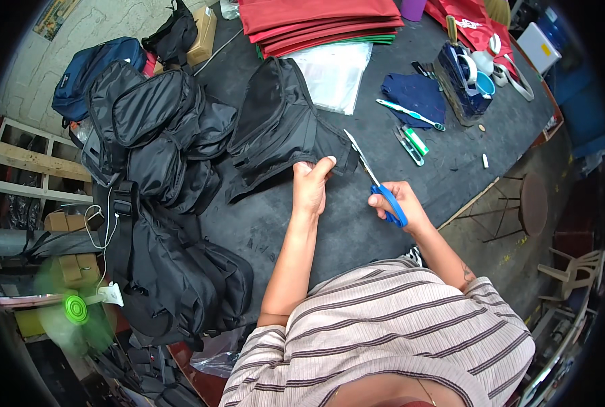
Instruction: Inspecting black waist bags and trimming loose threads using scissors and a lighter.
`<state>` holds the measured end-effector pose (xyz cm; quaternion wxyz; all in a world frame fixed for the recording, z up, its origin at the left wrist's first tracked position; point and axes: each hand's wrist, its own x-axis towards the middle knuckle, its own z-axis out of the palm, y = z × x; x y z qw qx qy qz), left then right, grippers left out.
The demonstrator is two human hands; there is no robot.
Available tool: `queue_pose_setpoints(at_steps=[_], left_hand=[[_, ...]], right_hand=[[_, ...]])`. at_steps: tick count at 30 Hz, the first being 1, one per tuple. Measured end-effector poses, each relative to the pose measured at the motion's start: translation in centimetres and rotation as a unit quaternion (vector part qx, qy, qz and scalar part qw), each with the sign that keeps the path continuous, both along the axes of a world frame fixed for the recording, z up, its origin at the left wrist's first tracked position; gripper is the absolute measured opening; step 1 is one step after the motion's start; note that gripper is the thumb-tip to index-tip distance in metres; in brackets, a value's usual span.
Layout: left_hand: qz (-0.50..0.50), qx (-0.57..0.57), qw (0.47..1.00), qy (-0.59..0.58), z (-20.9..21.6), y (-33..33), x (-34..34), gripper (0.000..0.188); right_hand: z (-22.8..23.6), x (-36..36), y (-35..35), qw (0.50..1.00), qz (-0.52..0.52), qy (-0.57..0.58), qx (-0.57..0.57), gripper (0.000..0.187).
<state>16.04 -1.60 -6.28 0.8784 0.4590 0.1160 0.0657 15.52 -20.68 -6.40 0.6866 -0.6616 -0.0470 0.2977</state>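
My left hand (310,183) grips the near edge of a black fabric bag piece (285,132), thumb on top. The piece spreads away from me over the dark table, with a piped seam along its border. In my right hand (401,207) is a pair of scissors (384,193) with blue handles, fingers wrapped through the loops. Its blades point up and to the left, lying next to the right edge of the black fabric. Whether they touch the cloth I cannot tell.
Black bags (160,129) are heaped on the left, beside a blue bag (99,71). Folded red fabric (319,24) and clear plastic sheets (333,74) lie at the back. A toothbrush (411,114), a blue cloth (418,95) and a tool box (465,85) sit right. A green fan (76,309) spins lower left.
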Motion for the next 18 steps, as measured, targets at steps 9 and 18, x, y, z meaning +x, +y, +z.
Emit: queue_pose_setpoints(at_steps=[9, 18], left_hand=[[-0.007, -0.001, 1.0, 0.004, 0.7, 0.08, -0.42, 0.029], [0.009, 0.004, 1.0, -0.018, 0.62, -0.58, -0.93, 0.034]], right_hand=[[0.28, -0.2, 0.33, 1.0, -0.007, -0.004, 0.015, 0.033], [0.42, -0.14, 0.44, 1.0, -0.006, -0.022, 0.019, 0.033]])
